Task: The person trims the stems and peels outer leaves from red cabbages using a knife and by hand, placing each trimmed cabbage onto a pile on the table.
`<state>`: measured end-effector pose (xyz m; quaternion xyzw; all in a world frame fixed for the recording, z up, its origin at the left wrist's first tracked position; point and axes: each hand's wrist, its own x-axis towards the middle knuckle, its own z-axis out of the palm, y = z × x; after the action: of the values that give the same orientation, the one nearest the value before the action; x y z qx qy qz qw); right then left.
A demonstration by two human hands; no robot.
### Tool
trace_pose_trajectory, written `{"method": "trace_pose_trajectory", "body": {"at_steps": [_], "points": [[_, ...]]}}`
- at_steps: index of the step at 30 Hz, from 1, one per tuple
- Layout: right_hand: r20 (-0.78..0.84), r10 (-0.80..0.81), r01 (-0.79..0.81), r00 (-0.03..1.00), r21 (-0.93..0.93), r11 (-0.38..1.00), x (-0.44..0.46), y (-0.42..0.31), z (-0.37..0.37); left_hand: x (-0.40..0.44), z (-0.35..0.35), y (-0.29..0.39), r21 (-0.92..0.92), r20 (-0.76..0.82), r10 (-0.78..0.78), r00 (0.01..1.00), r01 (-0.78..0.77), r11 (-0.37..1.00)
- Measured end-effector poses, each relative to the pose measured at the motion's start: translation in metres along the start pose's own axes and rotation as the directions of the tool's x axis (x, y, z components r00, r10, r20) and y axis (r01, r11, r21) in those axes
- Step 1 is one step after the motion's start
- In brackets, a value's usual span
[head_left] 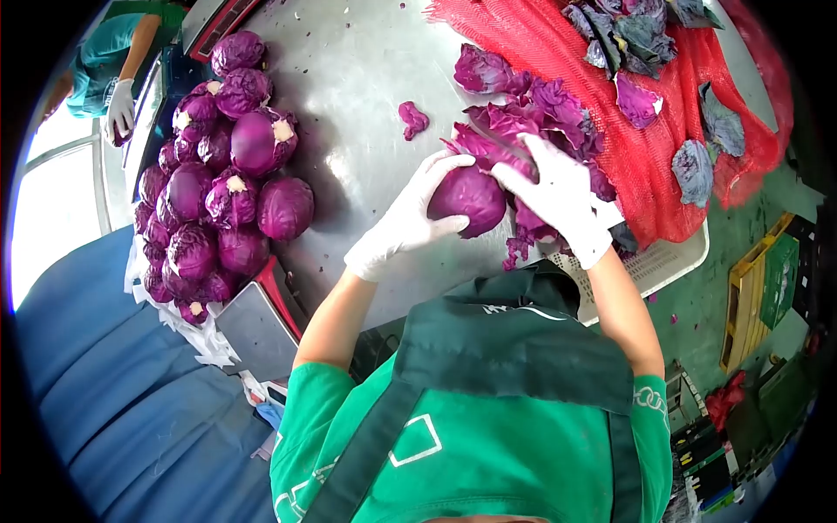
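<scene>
In the head view, nearest the camera, the person is wearing a green shirt (506, 453) and a dark apron (514, 353). Beyond them, both hands, in white gloves, are working over a metal table (366, 78). The left hand (405, 218) is cupping a purple cabbage (471, 202) from its left side, fingers curving over the far side and thumb pressing near its lower edge; the cabbage is sitting between the two hands near the table's near edge. The right hand (558, 190) is reaching in from the right, thumb and fingers standing apart beside the cabbage; whether they are pinching a leaf, I cannot tell. Loose purple leaves (558, 100) are lying around and beyond the right hand, and a small leaf scrap (412, 120) is resting alone farther left. A heap of cabbages (187, 187) is filling the left side, well apart from the held one. On the right, a red net (645, 183) is spreading out, with dark leaves (645, 39) lying on it, and a pale crate (680, 268) is standing partly beneath. At far left, a co-worker's gloved hand (120, 109) is hanging, while blue cloth (131, 375) is covering the near left.
</scene>
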<state>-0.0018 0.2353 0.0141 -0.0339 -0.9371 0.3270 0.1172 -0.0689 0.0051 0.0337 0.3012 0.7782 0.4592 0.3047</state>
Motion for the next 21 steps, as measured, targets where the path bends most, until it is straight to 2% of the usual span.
{"method": "trace_pose_trajectory", "body": {"at_steps": [2,3,4,5,7,9,10,12,14,16,17,18,21], "points": [[0.192,0.008,-0.010,0.981,0.009,1.000,-0.003,-0.011,0.003,-0.002,0.005,0.005,0.051,-0.009,0.020,1.000,-0.019,0.999],[0.289,0.053,-0.081,0.956,0.085,0.993,-0.004,-0.017,0.004,0.000,0.010,0.014,0.079,-0.075,-0.055,0.996,0.061,0.995],[0.315,0.065,-0.107,0.947,0.115,0.988,-0.003,-0.020,0.002,0.002,0.015,0.020,0.103,-0.142,-0.128,0.981,0.144,0.984],[0.304,0.053,-0.087,0.951,0.100,0.991,-0.005,-0.016,0.006,0.003,0.023,0.011,0.203,-0.243,-0.007,0.970,0.058,0.977],[0.291,0.044,-0.071,0.956,0.083,0.994,-0.007,-0.011,0.007,0.001,0.030,0.014,0.197,-0.281,-0.039,0.959,0.097,0.976],[0.375,-0.034,0.077,0.926,-0.099,0.992,-0.008,-0.011,0.003,-0.002,0.033,0.015,0.182,-0.319,-0.076,0.945,0.139,0.973],[0.379,-0.034,0.078,0.925,-0.100,0.992,-0.010,-0.009,0.004,-0.003,0.033,0.016,0.185,-0.301,-0.081,0.950,0.141,0.973],[0.334,-0.107,0.185,0.937,-0.210,0.960,-0.011,-0.006,0.011,-0.003,0.032,0.014,0.190,-0.285,-0.081,0.955,0.139,0.972],[0.286,-0.171,0.246,0.943,-0.252,0.936,-0.009,-0.008,0.012,-0.001,0.031,0.006,0.282,-0.253,0.039,0.967,0.035,0.959],[0.319,-0.023,0.160,0.947,-0.410,0.898,-0.002,-0.016,0.014,-0.003,0.031,0.006,0.331,-0.215,0.057,0.975,0.018,0.943],[0.225,-0.101,0.175,0.969,-0.339,0.925,-0.002,-0.003,0.017,-0.003,0.030,0.006,0.381,-0.176,0.071,0.982,0.001,0.925],[0.138,-0.110,0.147,0.984,-0.302,0.942,-0.002,0.000,0.015,-0.008,0.033,0.019,0.422,-0.221,0.134,0.966,-0.029,0.906],[0.142,-0.130,0.160,0.981,-0.234,0.959,-0.003,-0.003,0.020,-0.014,0.031,0.015,0.388,-0.158,0.131,0.979,-0.060,0.920]]}}
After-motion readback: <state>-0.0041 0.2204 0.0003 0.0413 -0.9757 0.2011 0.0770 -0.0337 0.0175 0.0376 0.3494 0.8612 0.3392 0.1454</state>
